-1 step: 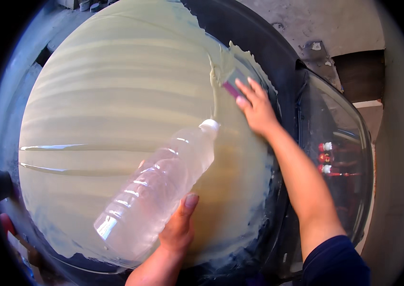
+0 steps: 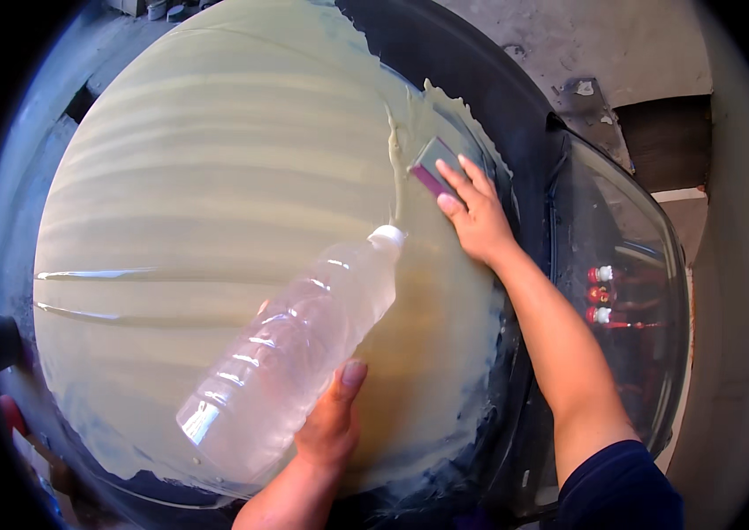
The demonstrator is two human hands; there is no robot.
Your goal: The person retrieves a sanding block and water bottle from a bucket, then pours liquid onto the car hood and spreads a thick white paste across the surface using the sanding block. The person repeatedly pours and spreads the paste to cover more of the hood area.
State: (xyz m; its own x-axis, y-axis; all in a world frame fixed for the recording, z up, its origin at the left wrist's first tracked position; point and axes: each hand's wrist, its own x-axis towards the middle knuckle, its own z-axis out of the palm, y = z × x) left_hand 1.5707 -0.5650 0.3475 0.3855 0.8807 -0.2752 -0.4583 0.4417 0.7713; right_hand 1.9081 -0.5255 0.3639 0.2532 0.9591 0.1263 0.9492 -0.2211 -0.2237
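A pale, putty-coated car panel [image 2: 215, 221] fills the frame, where the left hand [image 2: 326, 424] at lower centre grips a clear plastic bottle [image 2: 295, 349] tilted across it, while the right hand [image 2: 476, 216], upper right, presses a small sanding block [image 2: 432, 168] flat with closed fingers beside the windscreen [image 2: 622, 291].

bottle [image 2: 290, 367]: clear, white cap | block [image 2: 433, 165]: grey-purple | panel [image 2: 215, 221]: pale cream, perhaps streaked
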